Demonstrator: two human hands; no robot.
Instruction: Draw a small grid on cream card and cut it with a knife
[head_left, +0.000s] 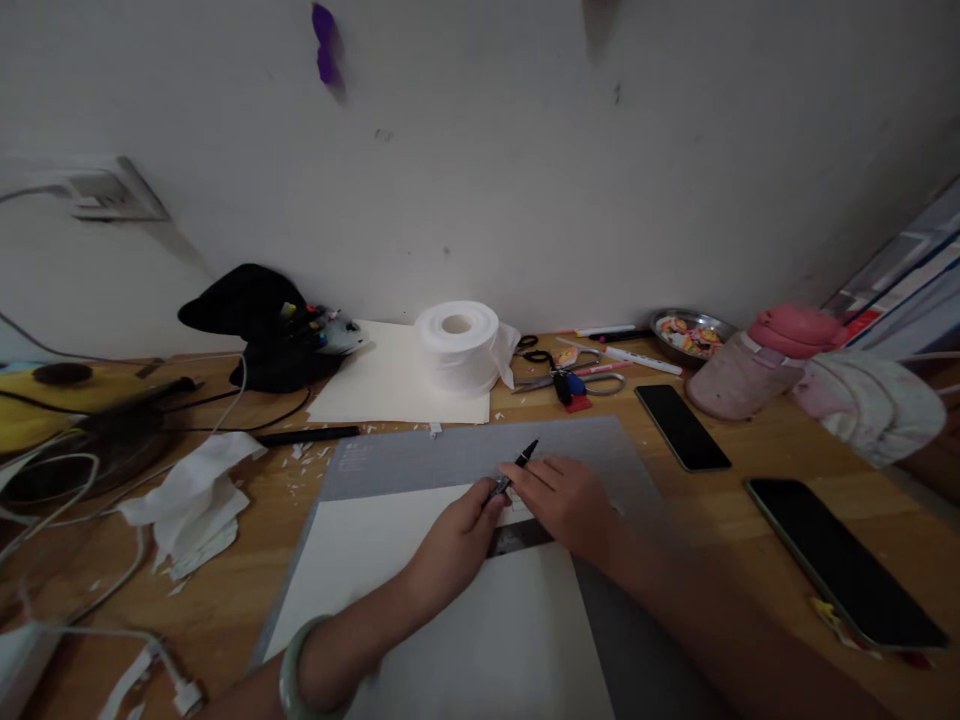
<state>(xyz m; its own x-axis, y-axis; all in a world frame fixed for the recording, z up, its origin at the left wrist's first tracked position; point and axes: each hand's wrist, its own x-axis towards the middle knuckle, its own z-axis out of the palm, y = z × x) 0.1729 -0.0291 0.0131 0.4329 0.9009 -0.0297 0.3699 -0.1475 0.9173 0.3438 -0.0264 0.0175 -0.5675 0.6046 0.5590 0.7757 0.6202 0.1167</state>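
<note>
Pen [501, 486] at a slant between two bare hands, black end pointing up and away, over a white sheet of paper [465, 630] on the table [847, 475]. The left hand [459, 535] pinches its lower part between thumb and fingers; a pale green bangle [294, 668] circles that wrist. The right hand [568, 505] bends its fingers against the upper part — its thumb is hidden from where I stand, so I cannot tell whether it grips or merely touches.

Under the hands, a dark strip [521, 537] crosses the paper, which lies on a grey mat [420, 455]. Just beyond the mat, a toilet roll [456, 350] stands upright on cream-coloured sheets [360, 385], with an open black pencil case [262, 330] to the left. To the right of the roll lie scissors [604, 383] and scattered pens, then a metal bowl [675, 350] of wrapped sweets [686, 335] beside a pink-lidded bottle [750, 370].

Two phones rest near the right arm — a smaller one [682, 428], a larger one [840, 560] closer in. Crumpled tissue [199, 500] and white cables [112, 630] occupy the left side.
</note>
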